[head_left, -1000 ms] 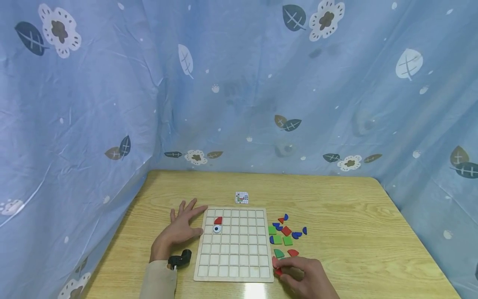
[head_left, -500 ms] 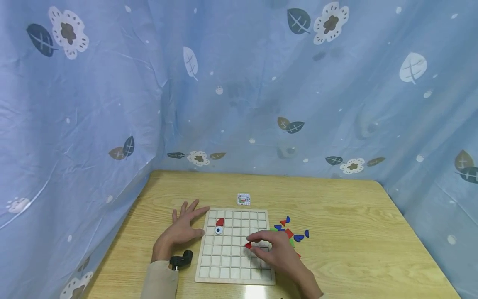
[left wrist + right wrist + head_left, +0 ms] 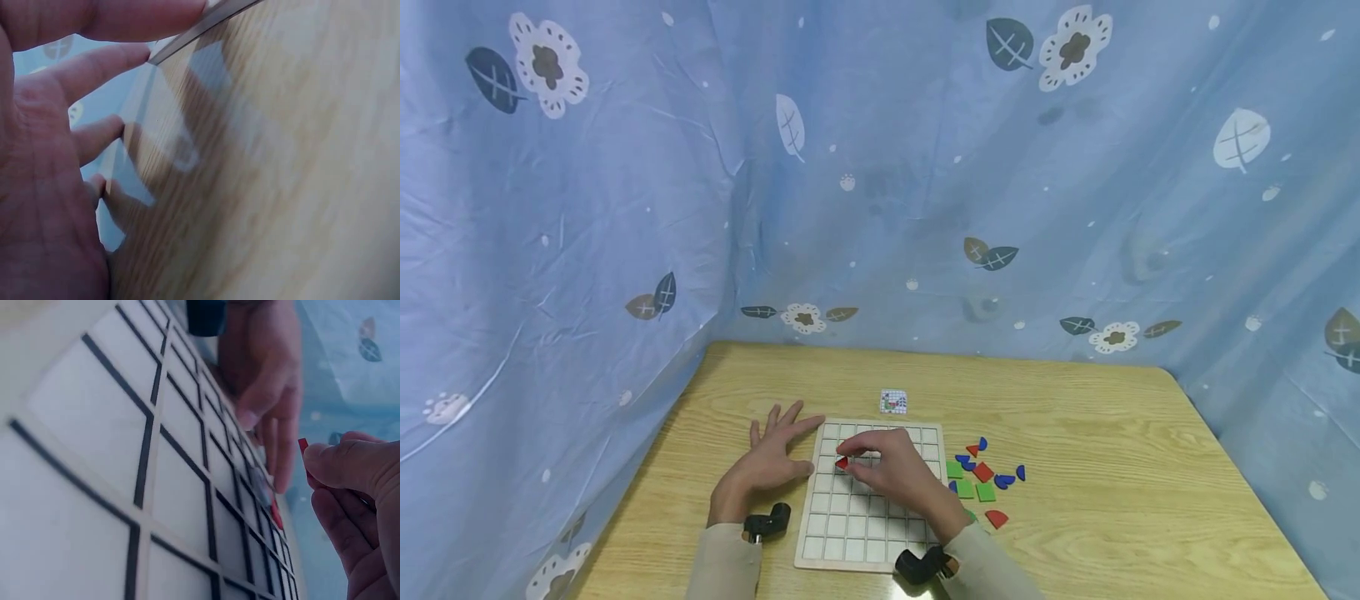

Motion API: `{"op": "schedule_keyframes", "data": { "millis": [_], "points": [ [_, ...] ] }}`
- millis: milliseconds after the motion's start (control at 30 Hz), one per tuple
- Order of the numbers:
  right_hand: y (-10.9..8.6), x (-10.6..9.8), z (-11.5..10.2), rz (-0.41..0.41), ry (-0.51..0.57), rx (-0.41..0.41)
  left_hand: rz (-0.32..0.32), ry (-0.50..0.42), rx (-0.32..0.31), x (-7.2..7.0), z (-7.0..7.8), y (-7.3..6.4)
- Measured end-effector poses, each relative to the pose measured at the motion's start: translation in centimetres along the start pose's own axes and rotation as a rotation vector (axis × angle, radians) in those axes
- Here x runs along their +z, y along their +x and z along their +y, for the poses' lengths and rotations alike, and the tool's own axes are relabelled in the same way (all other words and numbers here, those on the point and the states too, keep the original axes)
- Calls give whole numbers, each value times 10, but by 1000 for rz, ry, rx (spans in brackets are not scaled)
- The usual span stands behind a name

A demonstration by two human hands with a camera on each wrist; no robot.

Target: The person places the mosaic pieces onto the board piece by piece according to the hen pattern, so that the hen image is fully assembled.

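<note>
My right hand (image 3: 887,467) pinches a small flat red tile (image 3: 842,463) between thumb and fingers, over the upper left of the white grid board (image 3: 838,550). In the right wrist view the red tile (image 3: 305,450) stands edge-on, held above the board. On the grid there, a red piece (image 3: 276,514) and a whitish round piece (image 3: 260,482) lie blurred; in the head view my right hand hides them. My left hand (image 3: 769,462) rests on the table with fingers spread, its thumb and index finger touching the board's left edge.
Right of the board lie loose tiles, among them green squares (image 3: 986,492), a red square (image 3: 983,472), blue half-rounds (image 3: 1003,481) and a red quarter-round (image 3: 996,518). A small printed card (image 3: 893,402) sits behind the board. A blue curtain (image 3: 880,167) hangs behind the table.
My right hand has picked up a red tile from beside the board's lower right and carried it left across the grid to the upper left. My left hand stays at the edge.
</note>
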State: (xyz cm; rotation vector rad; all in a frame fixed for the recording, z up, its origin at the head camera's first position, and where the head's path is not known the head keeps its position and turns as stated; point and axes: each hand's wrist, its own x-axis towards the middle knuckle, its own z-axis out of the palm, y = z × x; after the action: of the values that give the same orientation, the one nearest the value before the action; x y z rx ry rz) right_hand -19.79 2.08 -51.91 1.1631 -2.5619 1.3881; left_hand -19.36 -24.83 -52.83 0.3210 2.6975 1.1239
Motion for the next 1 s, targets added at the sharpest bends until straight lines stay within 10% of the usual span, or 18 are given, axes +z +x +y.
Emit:
{"op": "schedule_keyframes", "data": {
  "millis": [1000],
  "points": [
    [35, 21, 1, -167, -187, -47, -6, -11, 3, -1, -2, 0]
  ]
}}
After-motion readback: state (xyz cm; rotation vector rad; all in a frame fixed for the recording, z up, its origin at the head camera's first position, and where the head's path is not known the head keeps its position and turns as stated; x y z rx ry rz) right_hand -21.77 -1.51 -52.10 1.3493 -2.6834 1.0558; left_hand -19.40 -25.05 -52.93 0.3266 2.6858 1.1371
